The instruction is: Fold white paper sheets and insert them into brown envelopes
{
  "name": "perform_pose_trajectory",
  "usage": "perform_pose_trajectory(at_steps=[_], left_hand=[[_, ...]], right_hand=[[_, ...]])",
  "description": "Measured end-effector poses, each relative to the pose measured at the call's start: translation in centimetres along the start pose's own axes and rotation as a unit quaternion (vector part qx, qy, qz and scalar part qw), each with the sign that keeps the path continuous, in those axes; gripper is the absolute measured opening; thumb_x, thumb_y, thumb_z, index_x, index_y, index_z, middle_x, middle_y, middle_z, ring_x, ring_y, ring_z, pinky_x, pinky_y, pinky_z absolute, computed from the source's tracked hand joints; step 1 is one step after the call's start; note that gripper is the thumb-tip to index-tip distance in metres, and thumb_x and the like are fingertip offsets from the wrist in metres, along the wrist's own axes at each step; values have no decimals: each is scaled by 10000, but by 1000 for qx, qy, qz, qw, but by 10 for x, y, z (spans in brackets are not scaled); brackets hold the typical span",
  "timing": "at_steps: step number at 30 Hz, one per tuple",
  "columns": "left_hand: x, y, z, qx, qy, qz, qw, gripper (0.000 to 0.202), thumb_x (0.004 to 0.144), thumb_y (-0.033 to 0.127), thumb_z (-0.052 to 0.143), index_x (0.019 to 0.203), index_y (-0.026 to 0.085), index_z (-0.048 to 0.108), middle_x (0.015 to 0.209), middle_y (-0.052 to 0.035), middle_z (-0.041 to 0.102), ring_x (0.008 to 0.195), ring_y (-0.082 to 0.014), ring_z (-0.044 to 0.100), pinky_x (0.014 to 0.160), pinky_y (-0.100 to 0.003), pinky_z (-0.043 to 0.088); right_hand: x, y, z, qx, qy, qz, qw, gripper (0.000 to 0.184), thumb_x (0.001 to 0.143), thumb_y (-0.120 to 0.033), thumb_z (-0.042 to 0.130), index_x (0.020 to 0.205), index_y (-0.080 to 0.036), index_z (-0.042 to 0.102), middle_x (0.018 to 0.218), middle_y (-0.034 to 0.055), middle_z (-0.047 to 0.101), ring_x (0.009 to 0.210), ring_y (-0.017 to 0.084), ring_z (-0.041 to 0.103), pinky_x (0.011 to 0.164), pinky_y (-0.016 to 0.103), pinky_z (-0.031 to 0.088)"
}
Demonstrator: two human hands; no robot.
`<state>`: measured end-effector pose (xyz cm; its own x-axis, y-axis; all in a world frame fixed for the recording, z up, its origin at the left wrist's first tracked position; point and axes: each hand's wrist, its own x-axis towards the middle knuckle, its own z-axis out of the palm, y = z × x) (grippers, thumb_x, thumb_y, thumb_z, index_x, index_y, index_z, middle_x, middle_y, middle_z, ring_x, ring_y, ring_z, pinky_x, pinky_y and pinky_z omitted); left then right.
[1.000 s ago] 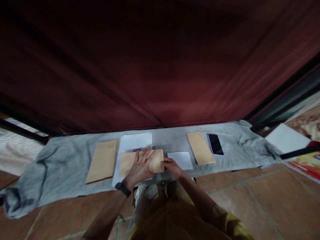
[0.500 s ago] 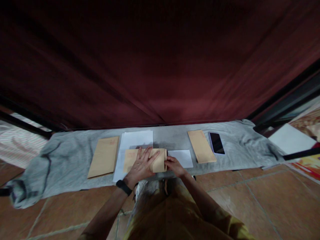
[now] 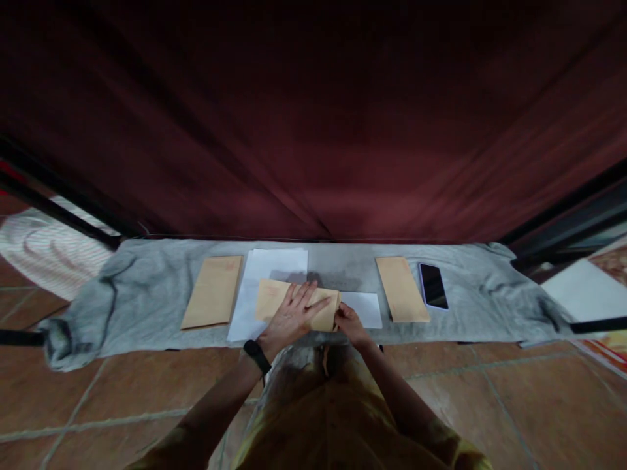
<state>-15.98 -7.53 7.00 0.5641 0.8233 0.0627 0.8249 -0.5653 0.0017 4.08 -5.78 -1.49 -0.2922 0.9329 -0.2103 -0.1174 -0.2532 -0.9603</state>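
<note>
A tan paper envelope (image 3: 270,297) lies crosswise in front of me, partly over white paper sheets (image 3: 274,261). My left hand (image 3: 292,314) rests flat on its middle, fingers spread, with a dark band on the wrist. At the envelope's right end, where the flap is, my right hand (image 3: 349,322) pinches the edge; its fingertips are partly hidden. A smaller white paper (image 3: 366,308) lies just beyond that hand, partly covered by it. Another tan envelope (image 3: 402,290) is off to the right, and a stack of tan envelopes (image 3: 212,292) sits at the left.
A phone (image 3: 434,286) with a dark screen lies right of the far envelope. Grey cloth (image 3: 470,294) covers the narrow surface. A dark red fabric (image 3: 313,163) rises behind it, with dark bars at both sides. Tiled floor (image 3: 450,385) shows in front.
The envelope under my hands has turned slightly, its right end now nearer me. The flap end looks less open than before. The whole view has also shifted a little.
</note>
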Motion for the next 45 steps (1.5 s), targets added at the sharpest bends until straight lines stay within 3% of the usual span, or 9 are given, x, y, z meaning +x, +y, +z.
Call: perform_pose_trajectory(at_steps=[10, 14, 17, 23, 27, 30, 34, 40, 45], left_hand=[[2, 2, 8, -10, 3, -27, 1000, 1004, 772, 329, 756, 1600, 351, 189, 1687, -140, 171, 1519, -363, 250, 1213, -608, 127], [-3, -8, 19, -34, 24, -44, 998, 1010, 749, 398, 775, 1597, 324, 230, 1633, -171, 303, 1505, -384, 270, 1212, -646, 55], [-6, -17, 26, -67, 24, -63, 996, 1092, 709, 457, 788, 1609, 271, 199, 1570, -185, 401, 1480, -398, 309, 1214, -641, 85], [-7, -27, 29, -62, 19, -47, 997, 1186, 646, 507, 818, 1606, 242, 175, 1673, -206, 160, 1522, -418, 194, 1211, -627, 94], [-6, -22, 28, -55, 29, -45, 997, 1108, 678, 445, 785, 1600, 230, 210, 1599, -216, 326, 1481, -415, 289, 1211, -636, 78], [-6, -17, 26, -48, 33, -47, 997, 1026, 710, 373, 744, 1594, 238, 240, 1520, -194, 437, 1443, -389, 361, 1217, -624, 77], [-6, -13, 22, -29, 27, -53, 998, 1012, 702, 303, 737, 1590, 254, 254, 1508, -184, 453, 1436, -371, 374, 1219, -619, 78], [-8, -12, 22, -19, 30, -72, 997, 1023, 704, 309, 757, 1594, 252, 255, 1544, -203, 416, 1441, -391, 368, 1212, -627, 103], [-5, -6, 24, -19, 39, -74, 996, 1015, 712, 346, 780, 1589, 265, 276, 1556, -194, 411, 1458, -390, 348, 1219, -616, 111]], right_hand=[[-1, 3, 0, -15, 51, 22, 998, 339, 705, -390, 593, 990, -224, 672, 849, 18, 716, 715, 201, 625, 558, 278, 500], [0, 0, 0, -42, 60, 4, 997, 267, 731, -392, 584, 926, -232, 671, 856, 14, 682, 681, 168, 588, 532, 249, 482], [-1, -4, 0, -43, 73, 8, 996, 251, 744, -408, 563, 901, -236, 659, 773, -1, 627, 625, 156, 549, 490, 242, 457], [-2, -11, -3, -38, 41, -2, 998, 225, 754, -408, 584, 870, -230, 657, 709, -22, 577, 598, 146, 542, 472, 233, 448], [-1, -11, -4, -44, 38, -9, 998, 224, 764, -393, 584, 894, -223, 653, 748, -19, 602, 616, 145, 562, 461, 219, 446], [0, -6, -4, -63, 66, 6, 996, 233, 774, -394, 562, 919, -224, 627, 753, -14, 629, 626, 157, 581, 473, 229, 452], [-1, -3, -6, -100, 105, 8, 989, 186, 758, -356, 555, 895, -233, 581, 737, -10, 634, 674, 183, 596, 578, 279, 497], [-16, -18, -17, -161, 208, -96, 960, 238, 810, -344, 568, 1016, -225, 584, 933, 48, 661, 850, 209, 624, 829, 344, 506], [-25, -32, -19, -148, 155, -94, 972, 235, 857, -379, 547, 983, -234, 681, 943, 55, 715, 915, 234, 655, 879, 362, 504]])
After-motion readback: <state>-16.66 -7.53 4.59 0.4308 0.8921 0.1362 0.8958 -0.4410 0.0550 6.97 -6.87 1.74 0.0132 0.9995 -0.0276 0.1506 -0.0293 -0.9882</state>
